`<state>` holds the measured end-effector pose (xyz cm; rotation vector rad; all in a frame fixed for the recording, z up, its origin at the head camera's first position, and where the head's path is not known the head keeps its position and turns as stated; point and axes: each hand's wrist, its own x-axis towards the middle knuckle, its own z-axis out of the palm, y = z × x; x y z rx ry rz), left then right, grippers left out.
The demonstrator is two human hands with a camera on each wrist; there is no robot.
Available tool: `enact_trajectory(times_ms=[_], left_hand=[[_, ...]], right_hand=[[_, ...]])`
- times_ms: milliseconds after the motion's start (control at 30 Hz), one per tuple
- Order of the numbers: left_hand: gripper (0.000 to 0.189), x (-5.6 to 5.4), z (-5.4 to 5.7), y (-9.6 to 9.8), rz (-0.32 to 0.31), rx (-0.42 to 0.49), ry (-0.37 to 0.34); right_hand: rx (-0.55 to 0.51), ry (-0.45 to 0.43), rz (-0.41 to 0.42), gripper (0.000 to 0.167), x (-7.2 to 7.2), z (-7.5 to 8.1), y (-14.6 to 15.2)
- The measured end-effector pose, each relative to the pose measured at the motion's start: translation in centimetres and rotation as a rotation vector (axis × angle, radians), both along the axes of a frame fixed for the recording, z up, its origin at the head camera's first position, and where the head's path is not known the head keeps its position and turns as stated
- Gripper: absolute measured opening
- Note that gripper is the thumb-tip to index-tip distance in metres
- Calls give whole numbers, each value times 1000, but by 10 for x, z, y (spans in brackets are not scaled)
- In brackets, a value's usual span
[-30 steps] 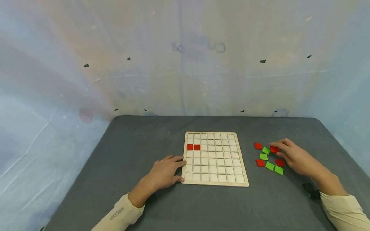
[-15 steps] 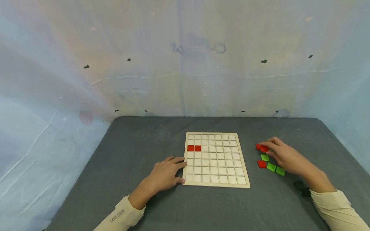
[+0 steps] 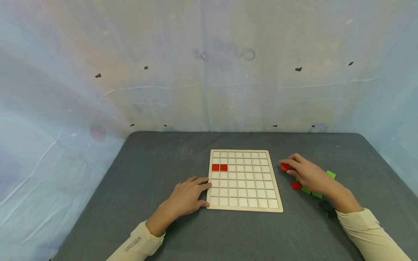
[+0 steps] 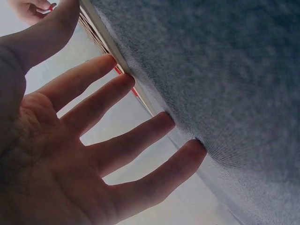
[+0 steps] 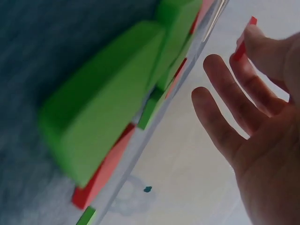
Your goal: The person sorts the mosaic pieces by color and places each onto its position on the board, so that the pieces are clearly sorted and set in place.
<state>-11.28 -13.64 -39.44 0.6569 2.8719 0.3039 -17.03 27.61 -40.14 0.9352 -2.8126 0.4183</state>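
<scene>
Between thumb and index finger my right hand [image 3: 305, 174] pinches a red square tile [image 3: 285, 167], held to the right of the wooden grid board [image 3: 245, 209]. The same red tile [image 5: 240, 50] shows in the right wrist view, where the other fingers of that hand are spread. My left hand [image 3: 187, 195] rests at the board's left edge, its fingertips and thumb touching the rim. In the left wrist view its fingers [image 4: 136, 136] look fairly straight and apart. Two red tiles [image 3: 223, 167] lie side by side in cells at the board's left, third row down.
Loose tiles lie on the dark table beneath and around my right hand: a red one [image 3: 296, 185], green ones [image 3: 316, 195] and a green one farther right [image 3: 331, 174]. My forearm and hand cover part of the pile. A pale sheet [image 3: 209, 90] hangs behind the table.
My right hand has moved left from the pile toward the board, carrying a red tile. A green tile at the right has come into view. The left hand stays at the board.
</scene>
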Motion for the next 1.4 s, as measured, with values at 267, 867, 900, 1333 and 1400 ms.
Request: enact_trajectory(times_ms=[267, 867, 900, 1333, 1400], left_hand=[[64, 0, 0, 1, 5, 1, 0], [64, 0, 0, 1, 7, 1, 0], [64, 0, 0, 1, 7, 1, -2], [64, 0, 1, 2, 13, 0, 3], [64, -1, 1, 2, 13, -2, 3]], right_hand=[[24, 10, 19, 38, -4, -5, -15], [63, 102, 56, 37, -6, -7, -37], [61, 97, 53, 38, -6, -7, -38], [16, 94, 107, 38, -7, -6, -54], [12, 89, 109, 38, -8, -6, -56]])
